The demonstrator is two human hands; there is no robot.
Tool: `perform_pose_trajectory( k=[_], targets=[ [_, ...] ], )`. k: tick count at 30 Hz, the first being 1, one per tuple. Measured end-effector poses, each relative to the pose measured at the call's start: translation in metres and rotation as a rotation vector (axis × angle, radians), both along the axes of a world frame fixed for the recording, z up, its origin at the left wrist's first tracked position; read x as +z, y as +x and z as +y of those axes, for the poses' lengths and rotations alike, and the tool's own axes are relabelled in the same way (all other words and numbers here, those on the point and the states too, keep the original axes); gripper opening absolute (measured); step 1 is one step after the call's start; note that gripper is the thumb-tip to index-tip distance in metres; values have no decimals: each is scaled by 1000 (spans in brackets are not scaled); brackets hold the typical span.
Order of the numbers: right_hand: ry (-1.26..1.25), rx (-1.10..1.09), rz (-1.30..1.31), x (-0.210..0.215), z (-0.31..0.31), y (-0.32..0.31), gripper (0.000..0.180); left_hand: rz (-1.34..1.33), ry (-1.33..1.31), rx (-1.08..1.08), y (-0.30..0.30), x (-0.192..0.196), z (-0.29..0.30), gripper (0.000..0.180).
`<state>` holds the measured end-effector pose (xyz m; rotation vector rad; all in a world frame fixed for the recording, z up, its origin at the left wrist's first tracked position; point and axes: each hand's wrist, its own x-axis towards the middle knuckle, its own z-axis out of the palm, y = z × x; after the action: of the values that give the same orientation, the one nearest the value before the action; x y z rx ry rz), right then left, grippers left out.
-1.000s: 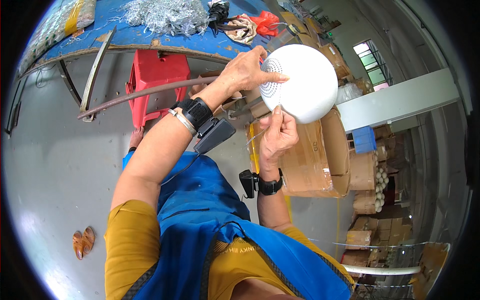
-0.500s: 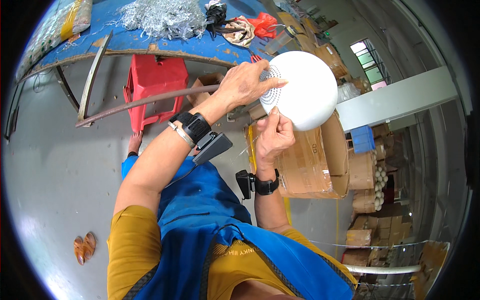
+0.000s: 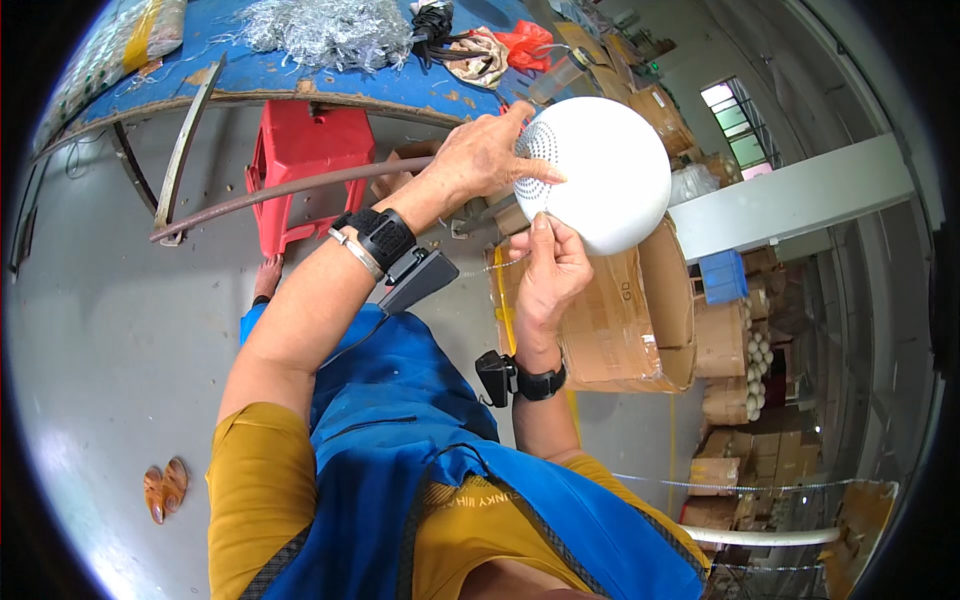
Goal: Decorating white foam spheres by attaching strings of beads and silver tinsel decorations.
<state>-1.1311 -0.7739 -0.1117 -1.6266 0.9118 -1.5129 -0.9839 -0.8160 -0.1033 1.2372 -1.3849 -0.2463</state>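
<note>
A smooth white rounded object (image 3: 615,175), with rings of small dark holes or dots at its left side, is held up in front of me. My left hand (image 3: 487,155) is closed on its left edge, thumb lying over the dotted patch. Below, my right hand (image 3: 553,268) pinches at the lower rim with thumb and fingertips. What lies between those fingertips is too small to make out. A thin beaded or twisted strand (image 3: 490,269) trails leftward from the right hand. Both wrists wear black straps with small devices.
An open cardboard box (image 3: 615,325) stands just beyond my right hand. A curved brown bar (image 3: 290,190) runs left from behind my left wrist. A blue table (image 3: 200,75) bears silvery tinsel (image 3: 325,35); a red stool (image 3: 310,150) stands beneath. Stacked cartons (image 3: 722,345) line the right.
Both hands and the white object have shifted slightly left. The right fingers have changed their pose a little at the rim, and the thin strand shows more clearly beside them.
</note>
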Motion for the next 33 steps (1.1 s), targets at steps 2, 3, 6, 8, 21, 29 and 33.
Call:
perform_pose_trajectory(
  k=[2,3,6,8,21,29,33],
  targets=[
    [54,30,31,7,2,-4,14,-22,15,-28,0,0,0,72],
    [57,34,31,9,4,-5,14,-53,-15,14,-1,-1,0,71],
    [110,84,2,11,11,-6,14,-64,-2,35,2,4,2,69],
    [61,126,-20,7,15,-7,15,-45,40,12,0,8,2,68],
    [-130,-79,1,-5,-1,3,15,-25,75,100,-3,8,1,61],
    [-127,-185,45,-8,-5,7,17,-2,186,-83,1,13,7,60],
    [-171,-195,72,-10,-6,6,16,-75,-37,-225,13,3,2,51]
  ],
)
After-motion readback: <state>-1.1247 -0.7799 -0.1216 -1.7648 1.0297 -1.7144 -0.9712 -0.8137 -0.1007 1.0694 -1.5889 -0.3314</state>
